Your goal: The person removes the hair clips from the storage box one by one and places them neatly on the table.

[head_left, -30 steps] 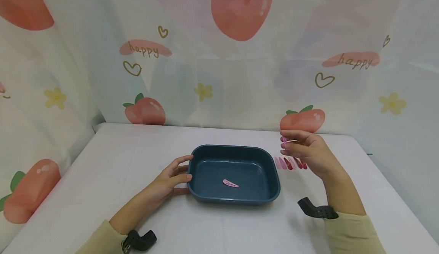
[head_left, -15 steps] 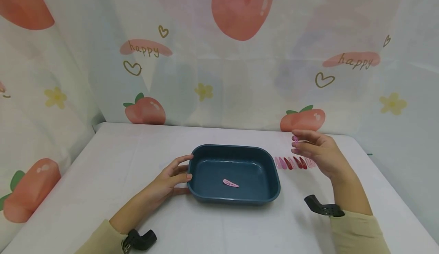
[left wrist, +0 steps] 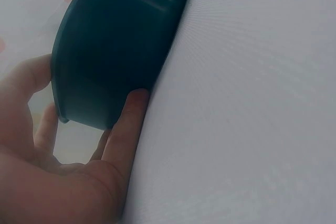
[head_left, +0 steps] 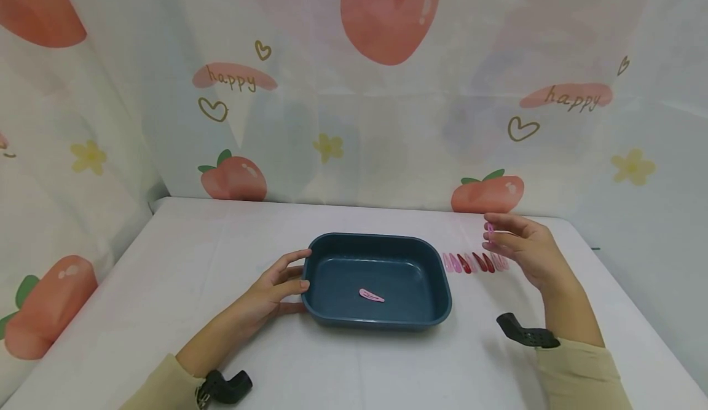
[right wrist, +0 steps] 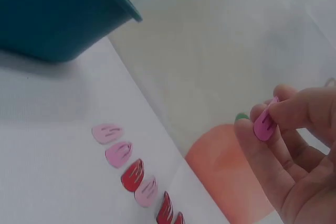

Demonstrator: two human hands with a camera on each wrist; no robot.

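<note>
In the head view my right hand (head_left: 522,245) pinches a pink snap hair clip (right wrist: 265,126) between thumb and fingertips, raised above the table. Below it a row of several pink and red hair clips (head_left: 466,264) lies on the white cloth, right of the container. My left hand (head_left: 271,287) touches the left end of the dark teal rectangular container (head_left: 377,325) with extended fingers. One finger lies low along the container's outer wall in the left wrist view. Inside the container, a single light pink clip (head_left: 372,295) rests on the bottom.
A white cloth covers the table (head_left: 260,361). Behind it and at the left hangs a curtain (head_left: 387,121) printed with fruit, hearts and flowers. A black wrist mount (head_left: 528,331) sits on the right forearm, another mount (head_left: 224,388) on the left.
My right hand has moved to the right with the pink hair clip still pinched, uncovering more of the row. The left hand and the container have stayed in place.
</note>
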